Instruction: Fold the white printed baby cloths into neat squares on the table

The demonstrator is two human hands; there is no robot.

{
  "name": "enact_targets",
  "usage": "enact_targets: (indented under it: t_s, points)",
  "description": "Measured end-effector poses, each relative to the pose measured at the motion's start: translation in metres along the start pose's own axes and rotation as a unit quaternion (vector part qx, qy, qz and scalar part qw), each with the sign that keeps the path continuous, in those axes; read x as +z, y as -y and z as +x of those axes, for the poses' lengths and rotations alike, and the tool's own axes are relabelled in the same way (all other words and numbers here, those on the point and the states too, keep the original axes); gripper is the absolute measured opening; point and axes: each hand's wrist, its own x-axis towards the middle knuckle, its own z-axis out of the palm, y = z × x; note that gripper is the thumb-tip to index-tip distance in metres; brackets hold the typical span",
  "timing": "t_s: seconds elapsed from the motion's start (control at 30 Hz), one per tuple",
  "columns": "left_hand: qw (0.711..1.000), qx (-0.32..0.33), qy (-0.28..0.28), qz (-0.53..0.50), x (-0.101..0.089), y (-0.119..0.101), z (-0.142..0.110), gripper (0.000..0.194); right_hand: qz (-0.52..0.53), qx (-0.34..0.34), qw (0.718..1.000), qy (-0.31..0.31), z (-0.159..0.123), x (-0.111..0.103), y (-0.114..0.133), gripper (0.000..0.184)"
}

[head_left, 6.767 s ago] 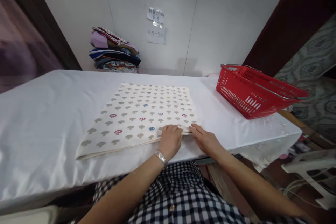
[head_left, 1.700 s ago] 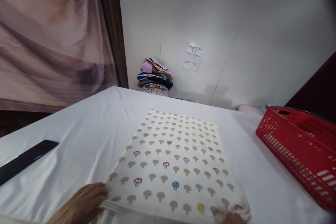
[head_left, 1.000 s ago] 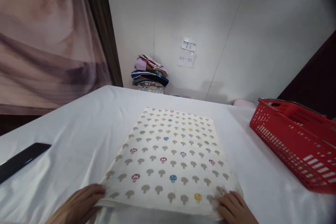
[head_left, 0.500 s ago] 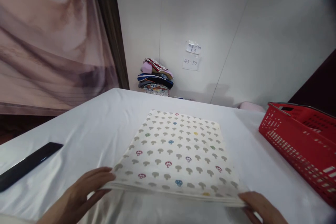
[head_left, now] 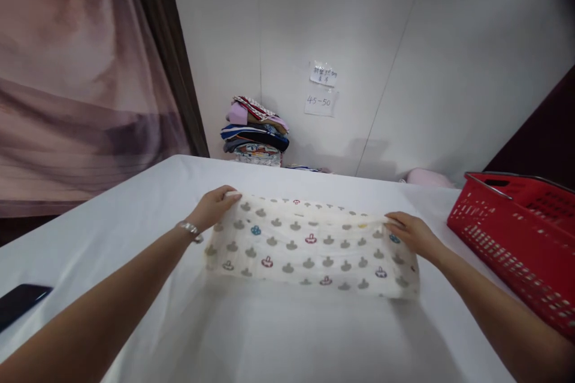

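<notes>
A cream cloth [head_left: 309, 245] printed with small mushrooms lies across the white-covered table, its front edge lifted and carried toward the back. My left hand [head_left: 214, 206] pinches that edge at its left corner, thumb and fingers closed on the fabric. On the opposite corner my right hand [head_left: 411, 232] grips the cloth in the same way. The mushrooms on the near face appear upside down, so the underside of the lifted layer shows. Most of the far part of the cloth is hidden behind the raised layer.
A red plastic basket [head_left: 512, 239] stands at the right. Behind the table rises a stack of folded clothes [head_left: 256, 131], beside paper signs [head_left: 320, 90] on the wall. A dark phone-like object [head_left: 22, 304] rests at the left edge of the table. A pinkish curtain [head_left: 76, 84] hangs at left.
Both hands have moved away from me, taking the cloth's front edge up and over toward its far edge. The cloth was flat before, printed side up.
</notes>
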Motion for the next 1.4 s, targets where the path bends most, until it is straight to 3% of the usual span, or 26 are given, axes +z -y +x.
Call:
enact_targets:
  t_s: [0.1,0.23,0.4,0.6,0.73,0.93,1.13,1.27,1.33,1.4]
  points:
    - [0.999,-0.036,0.014,0.027,0.038,0.014,0.045,0.037,0.004,0.018,0.999,0.034,0.039,0.026,-0.015,0.031]
    - [0.992,-0.103,0.015,0.068,0.076,0.03,0.082,0.033,-0.017,0.036,0.996,0.076,0.071,0.061,-0.033,0.029]
    - [0.989,-0.126,-0.026,0.069,0.096,0.039,0.107,0.035,-0.063,0.078,0.994,0.036,0.091,0.091,-0.049,0.035]
    - [0.981,-0.159,0.025,0.104,0.12,0.053,0.121,0.031,-0.109,0.125,0.983,0.075,0.105,0.116,-0.051,0.034]
    - [0.982,-0.158,0.002,0.108,0.124,0.056,0.121,0.035,-0.111,0.124,0.984,0.057,0.109,0.122,-0.052,0.035]
    - [0.978,-0.169,0.017,0.122,0.127,0.062,0.121,0.034,-0.139,0.12,0.98,0.073,0.111,0.126,-0.048,0.034]
    - [0.98,-0.169,0.002,0.103,0.124,0.066,0.124,0.035,-0.115,0.189,0.972,0.078,0.106,0.116,-0.053,0.046]
    - [0.978,-0.179,0.03,0.101,0.115,0.062,0.124,0.052,-0.072,0.21,0.97,0.098,0.098,0.105,-0.059,0.054]
    - [0.98,-0.14,0.014,0.142,0.115,0.055,0.122,0.062,-0.068,0.193,0.973,0.103,0.097,0.102,-0.057,0.052]
    - [0.981,-0.049,-0.009,0.188,0.121,0.043,0.119,0.059,-0.066,0.184,0.975,0.104,0.097,0.101,-0.052,0.048]
